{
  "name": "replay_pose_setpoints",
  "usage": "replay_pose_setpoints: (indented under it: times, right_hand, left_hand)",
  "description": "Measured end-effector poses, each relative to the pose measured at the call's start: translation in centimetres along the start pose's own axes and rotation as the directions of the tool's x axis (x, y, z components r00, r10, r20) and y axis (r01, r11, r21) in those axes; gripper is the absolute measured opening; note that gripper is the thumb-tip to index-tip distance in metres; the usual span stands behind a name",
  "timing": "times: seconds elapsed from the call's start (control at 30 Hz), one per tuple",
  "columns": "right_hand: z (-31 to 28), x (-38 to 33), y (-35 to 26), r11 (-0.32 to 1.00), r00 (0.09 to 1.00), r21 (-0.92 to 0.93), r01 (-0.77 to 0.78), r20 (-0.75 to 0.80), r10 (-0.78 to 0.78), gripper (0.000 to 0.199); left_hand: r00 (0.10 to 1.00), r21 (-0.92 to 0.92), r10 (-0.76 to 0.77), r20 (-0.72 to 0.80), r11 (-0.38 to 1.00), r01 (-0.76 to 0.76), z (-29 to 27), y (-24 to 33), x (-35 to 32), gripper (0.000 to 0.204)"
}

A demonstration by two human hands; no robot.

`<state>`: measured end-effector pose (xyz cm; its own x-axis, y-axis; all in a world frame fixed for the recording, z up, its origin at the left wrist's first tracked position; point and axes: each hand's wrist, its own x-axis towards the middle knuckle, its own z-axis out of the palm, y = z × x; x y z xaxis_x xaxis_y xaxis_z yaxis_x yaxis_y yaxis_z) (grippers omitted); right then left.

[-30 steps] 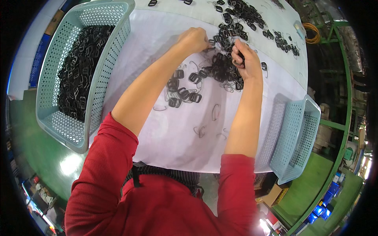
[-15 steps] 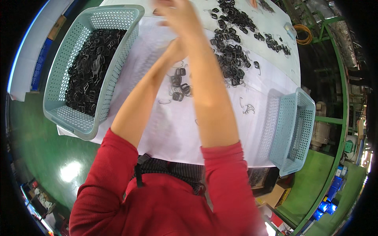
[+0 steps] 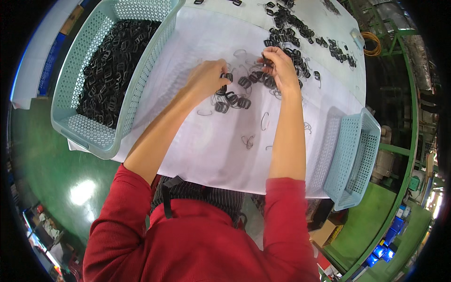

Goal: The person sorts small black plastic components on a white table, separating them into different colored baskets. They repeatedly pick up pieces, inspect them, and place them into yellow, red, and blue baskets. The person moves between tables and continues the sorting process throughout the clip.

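My left hand (image 3: 206, 80) is over the white-covered table, its thumb and fingers closed on a small black buckle (image 3: 228, 76). To the right, my right hand (image 3: 282, 69) pinches another small dark buckle (image 3: 267, 61), partly hidden by the fingers. Between and below the hands lies a loose cluster of black buckles (image 3: 232, 97), some with thin wire hooks among them. A longer pile of the same pieces (image 3: 286, 36) runs from beside my right hand toward the far edge. Bent wire hooks (image 3: 248, 141) lie loose nearer my body.
On the left stands a large pale blue perforated basket (image 3: 141, 89), filled with black buckles (image 3: 112, 70). A smaller pale blue basket (image 3: 345, 162) sits tilted at the table's right edge. An orange coiled hose (image 3: 371, 44) hangs beyond the right side, near green metal framing (image 3: 408, 117).
Both hands have come back from the far side of the table and moved apart. My right hand is now farther right, beside the pile. More buckles show in the cluster between my hands.
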<state>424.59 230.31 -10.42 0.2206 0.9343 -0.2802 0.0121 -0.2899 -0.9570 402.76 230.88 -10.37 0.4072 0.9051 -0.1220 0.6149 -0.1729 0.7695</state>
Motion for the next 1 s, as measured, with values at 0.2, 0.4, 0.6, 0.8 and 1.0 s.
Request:
replay_pose_setpoints:
  times: [0.2,0.4,0.6,0.8,1.0]
  right_hand:
    - [2.2,-4.8,2.3,0.561,0.977,-0.804,0.197,0.113,-0.182,0.028]
    - [-0.5,-6.7,2.3,0.993,0.955,-0.083,-0.089,0.276,0.109,0.028]
    - [3.1,-8.6,2.7,0.699,0.983,-0.691,0.184,0.115,-0.146,0.026]
    - [3.7,-8.3,1.1,0.704,0.998,-0.707,0.056,0.065,-0.015,0.026]
    - [12.4,-7.6,-9.3,0.716,0.911,-0.565,0.41,0.285,-0.297,0.032]
  left_hand:
    - [0.935,-0.696,0.036,0.354,0.678,0.237,-3.3,-2.6,0.3,0.017]
    - [0.971,-0.825,-0.089,0.221,0.514,0.235,-3.3,-1.6,-1.4,0.02]
    - [0.995,0.149,0.089,0.044,0.984,-0.095,0.5,-1.3,-2.2,0.023]
    - [0.989,0.069,0.04,-0.14,0.997,-0.031,-3.0,0.3,-4.4,0.021]
    - [0.726,0.372,0.152,-0.671,0.915,0.153,-13.9,3.8,-9.9,0.031]
